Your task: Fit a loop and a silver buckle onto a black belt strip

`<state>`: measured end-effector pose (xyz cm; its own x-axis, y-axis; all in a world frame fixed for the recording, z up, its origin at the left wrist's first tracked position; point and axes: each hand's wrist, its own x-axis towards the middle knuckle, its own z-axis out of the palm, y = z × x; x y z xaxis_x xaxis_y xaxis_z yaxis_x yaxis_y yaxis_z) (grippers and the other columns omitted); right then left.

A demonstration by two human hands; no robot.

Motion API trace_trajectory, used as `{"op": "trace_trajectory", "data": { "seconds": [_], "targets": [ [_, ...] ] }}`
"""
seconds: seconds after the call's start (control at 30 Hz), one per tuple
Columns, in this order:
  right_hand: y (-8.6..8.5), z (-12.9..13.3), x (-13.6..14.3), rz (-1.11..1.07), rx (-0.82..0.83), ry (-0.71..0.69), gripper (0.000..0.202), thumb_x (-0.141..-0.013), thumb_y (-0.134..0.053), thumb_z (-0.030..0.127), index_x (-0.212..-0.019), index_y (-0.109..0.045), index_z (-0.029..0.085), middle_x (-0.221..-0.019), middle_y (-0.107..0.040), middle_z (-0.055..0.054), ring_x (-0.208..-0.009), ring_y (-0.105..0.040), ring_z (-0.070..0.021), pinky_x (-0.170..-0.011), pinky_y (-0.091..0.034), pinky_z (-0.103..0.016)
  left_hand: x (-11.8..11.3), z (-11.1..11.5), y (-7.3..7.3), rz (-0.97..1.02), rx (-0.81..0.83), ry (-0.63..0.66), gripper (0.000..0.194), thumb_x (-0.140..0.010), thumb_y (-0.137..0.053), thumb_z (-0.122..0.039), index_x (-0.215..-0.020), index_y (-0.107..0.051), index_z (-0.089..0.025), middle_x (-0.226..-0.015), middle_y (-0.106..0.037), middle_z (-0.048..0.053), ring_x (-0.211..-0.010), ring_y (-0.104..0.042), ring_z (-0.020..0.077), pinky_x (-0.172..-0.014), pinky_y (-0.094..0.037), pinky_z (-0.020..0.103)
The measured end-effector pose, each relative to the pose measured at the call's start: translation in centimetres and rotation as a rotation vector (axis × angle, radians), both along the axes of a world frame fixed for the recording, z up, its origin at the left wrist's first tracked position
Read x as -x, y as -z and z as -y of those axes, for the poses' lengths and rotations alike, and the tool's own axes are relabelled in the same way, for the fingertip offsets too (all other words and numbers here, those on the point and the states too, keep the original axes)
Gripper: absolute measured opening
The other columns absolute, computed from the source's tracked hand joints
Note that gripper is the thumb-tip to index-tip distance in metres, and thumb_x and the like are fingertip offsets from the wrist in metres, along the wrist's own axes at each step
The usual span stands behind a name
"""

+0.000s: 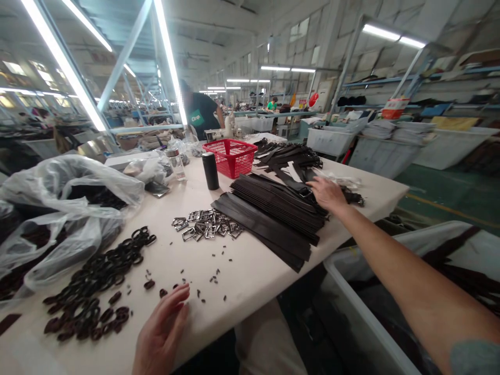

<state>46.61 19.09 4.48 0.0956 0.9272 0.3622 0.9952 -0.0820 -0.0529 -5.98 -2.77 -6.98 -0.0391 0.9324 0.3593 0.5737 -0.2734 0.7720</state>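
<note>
My left hand point(163, 328) rests at the table's near edge with fingers stretched out and nothing in it. Beside its fingertips lie a few dark strap loops point(149, 284), and a larger heap of black and brown loops point(94, 291) spreads to the left. Over the right side of the table reaches my right hand point(330, 194), its fingers extended above black belts with buckles point(302, 187); its fingertips are partly hard to make out. Flat dark leather straps point(273, 208) lie stacked beside it. Metal buckles point(209, 224) are piled near the strap ends, with tiny dark pieces point(214, 278) scattered in front.
A red basket point(234, 159), a black cylinder point(210, 171) and a glass bottle point(176, 165) stand at the back. Plastic bags point(78, 182) crowd the left. A white bin point(339, 276) adjoins the right edge. A person point(201, 112) is beyond the table.
</note>
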Motion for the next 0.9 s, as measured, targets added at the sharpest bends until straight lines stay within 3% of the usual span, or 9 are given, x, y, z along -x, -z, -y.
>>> {"op": "trace_trajectory", "data": {
  "seconds": [0.1,0.2,0.37,0.57,0.67,0.7,0.8,0.9],
  "targets": [
    [1.7,-1.5,0.5,0.135,0.070,-0.089,0.038,-0.096,-0.044,0.023,-0.119,-0.074,0.025,-0.144,-0.059,-0.010,-0.132,-0.049,-0.0288,-0.110,-0.035,-0.045,0.2,0.2,0.0,-0.080,-0.015,-0.005,0.027,-0.090,-0.063,-0.042,-0.109,-0.075,-0.027,-0.120,-0.076,0.006,-0.116,-0.071,0.0268,-0.101,-0.058,0.040],
    [2.3,-2.8,-0.1,0.234,0.121,-0.120,0.032,-0.093,-0.050,0.025,-0.111,-0.077,0.026,-0.136,-0.065,-0.011,-0.128,-0.051,-0.0309,-0.109,-0.032,-0.051,0.3,0.3,0.0,-0.128,-0.030,-0.002,0.027,-0.090,-0.063,-0.041,-0.110,-0.075,-0.027,-0.119,-0.076,0.005,-0.113,-0.072,0.0262,-0.101,-0.058,0.039],
    [2.3,-3.1,-2.4,0.327,0.174,-0.143,0.029,-0.090,-0.055,0.023,-0.104,-0.079,0.033,-0.133,-0.067,-0.007,-0.127,-0.050,-0.0294,-0.112,-0.024,-0.054,0.3,0.2,-0.3,-0.212,-0.059,0.052,0.025,-0.091,-0.062,-0.041,-0.107,-0.076,-0.028,-0.116,-0.078,0.002,-0.107,-0.075,0.0233,-0.096,-0.060,0.031],
    [1.9,-3.0,-3.4,0.292,0.228,-0.033,0.035,-0.095,-0.048,0.013,-0.097,-0.080,0.026,-0.125,-0.070,-0.013,-0.126,-0.053,-0.0329,-0.111,-0.025,-0.060,0.5,-0.2,-0.5,-0.256,-0.107,0.109,0.027,-0.091,-0.062,-0.043,-0.109,-0.077,-0.029,-0.114,-0.078,0.002,-0.104,-0.075,0.0213,-0.093,-0.060,0.026],
    [1.9,-4.0,-2.1,0.240,0.219,-0.006,0.023,-0.098,-0.056,0.027,-0.114,-0.072,0.023,-0.141,-0.059,-0.011,-0.131,-0.050,-0.0313,-0.112,-0.031,-0.060,0.3,-0.3,-0.6,-0.256,-0.131,0.123,0.026,-0.091,-0.062,-0.044,-0.106,-0.078,-0.030,-0.111,-0.079,0.002,-0.100,-0.077,0.0211,-0.090,-0.061,0.025],
    [2.0,-4.5,-1.5,0.216,0.222,-0.007,0.028,-0.098,-0.058,0.033,-0.121,-0.068,0.022,-0.144,-0.056,-0.011,-0.131,-0.050,-0.0302,-0.112,-0.035,-0.059,0.2,-0.3,-0.6,-0.256,-0.135,0.120,0.026,-0.092,-0.062,-0.044,-0.105,-0.078,-0.030,-0.110,-0.080,0.001,-0.099,-0.077,0.0209,-0.089,-0.062,0.025],
    [2.5,-6.0,0.0,0.128,0.296,0.004,0.037,-0.097,-0.061,0.040,-0.128,-0.061,0.020,-0.136,-0.059,-0.011,-0.118,-0.060,-0.0252,-0.100,-0.050,-0.050,-0.1,-0.2,-0.8,-0.262,-0.144,0.094,0.024,-0.092,-0.061,-0.043,-0.106,-0.078,-0.031,-0.109,-0.080,0.000,-0.098,-0.077,0.0201,-0.089,-0.062,0.024],
    [3.0,-7.0,0.6,0.038,0.385,0.011,0.034,-0.097,-0.061,0.038,-0.125,-0.062,0.019,-0.128,-0.063,-0.010,-0.107,-0.065,-0.0226,-0.091,-0.056,-0.045,-0.3,-0.1,-0.9,-0.270,-0.159,0.087,0.023,-0.093,-0.061,-0.040,-0.106,-0.077,-0.031,-0.109,-0.080,0.000,-0.098,-0.077,0.0197,-0.089,-0.061,0.024]
  ]
}}
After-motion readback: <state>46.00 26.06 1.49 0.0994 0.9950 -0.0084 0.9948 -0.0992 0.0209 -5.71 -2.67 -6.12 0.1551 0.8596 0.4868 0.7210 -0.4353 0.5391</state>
